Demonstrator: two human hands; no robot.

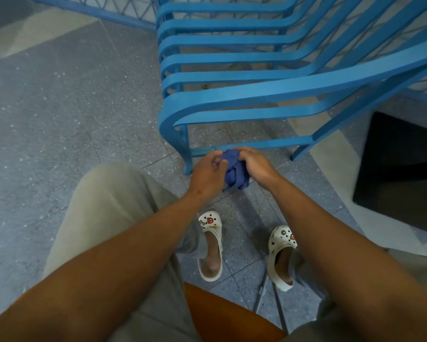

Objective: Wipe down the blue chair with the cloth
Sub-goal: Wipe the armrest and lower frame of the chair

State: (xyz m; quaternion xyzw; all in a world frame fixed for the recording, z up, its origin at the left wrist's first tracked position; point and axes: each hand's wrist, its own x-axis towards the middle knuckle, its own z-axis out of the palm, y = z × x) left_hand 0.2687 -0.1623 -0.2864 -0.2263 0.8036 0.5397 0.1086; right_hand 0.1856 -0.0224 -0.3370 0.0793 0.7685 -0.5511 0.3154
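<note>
Both hands meet on the cloth (235, 172), a dark blue rag bunched into a loose wad. The left hand (208, 172) pinches its near edge with curled fingers; the right hand (254, 164) lies over the top of the wad with its fingers wrapped around it. So both grips are closed on the cloth, and it hangs between them just above the floor (59, 119).

Directly beyond the grip runs the low crossbar of the blue chair (257, 95), and the right hand's knuckles sit just beside that bar; whether the cloth touches it I cannot tell. Left of the grip the curved front leg comes down to the floor. Above and beyond the grip rise the slats of the seat and back. Below the grip, nearer the person, are two white clogs (211, 245) and tan trousers (113, 218).

The cloth looks light, soft and limp. It will fold and slip through loose fingers, so it likely wants a full-palm hold on a folded pad, with loose tails tucked in. The chair looks rigid and smooth-painted, probably metal. The narrow slats probably suit wrapping the cloth around each one and sliding along, with the free hand steadying an armrest.
</note>
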